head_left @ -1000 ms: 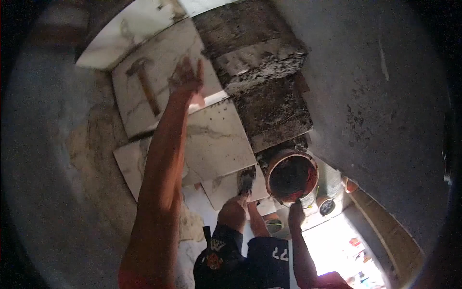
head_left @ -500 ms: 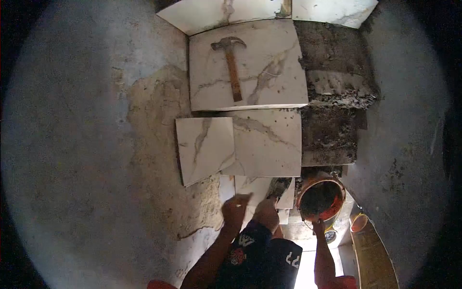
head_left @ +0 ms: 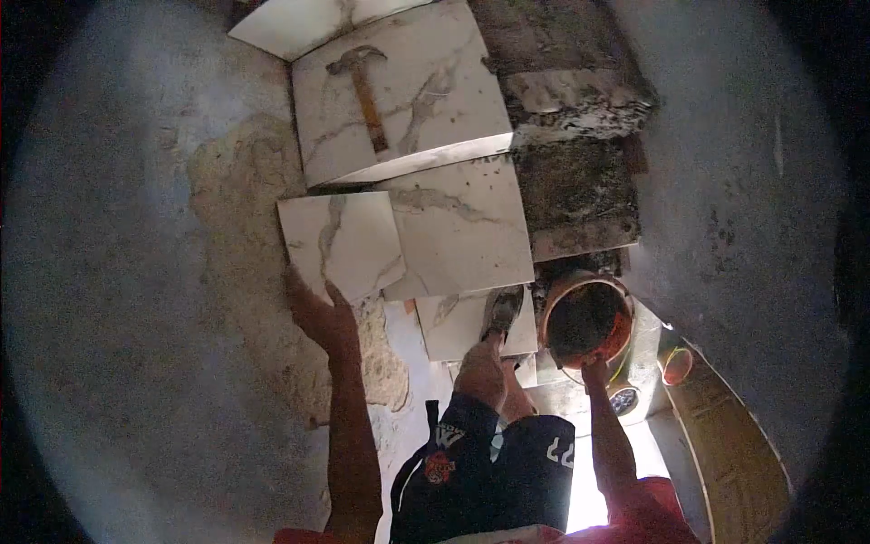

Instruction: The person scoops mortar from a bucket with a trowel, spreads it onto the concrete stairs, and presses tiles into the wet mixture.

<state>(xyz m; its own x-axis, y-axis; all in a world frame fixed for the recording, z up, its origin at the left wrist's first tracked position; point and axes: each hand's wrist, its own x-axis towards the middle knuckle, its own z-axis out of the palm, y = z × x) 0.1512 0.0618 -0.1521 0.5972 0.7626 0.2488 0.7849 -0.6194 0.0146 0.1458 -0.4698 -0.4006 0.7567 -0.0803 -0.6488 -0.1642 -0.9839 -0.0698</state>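
Note:
My left hand (head_left: 324, 313) is at the near left corner of a small white marble-look tile (head_left: 343, 240), its thumb over the tile's near edge and its fingers along the left side. This tile overlaps a larger veined tile (head_left: 462, 227) on a stair step. My right hand (head_left: 595, 372) grips the near rim of an orange bucket (head_left: 625, 335), which has dark grey contents and tilts towards me. A claw hammer (head_left: 367, 100) with a wooden handle lies on the tiled step above.
Bare rough concrete steps (head_left: 580, 195) run along the right of the tiles. My shoe (head_left: 503, 308) rests on a lower tiled step. Plastered walls stand on both sides, the left one with a peeling patch (head_left: 240, 199). A brown board (head_left: 725, 444) and an orange container (head_left: 677, 365) are at lower right.
My left hand has moved from near my knee, forward and left, onto the small tile. The right hand stays on the bucket rim. The view has shifted and turned slightly.

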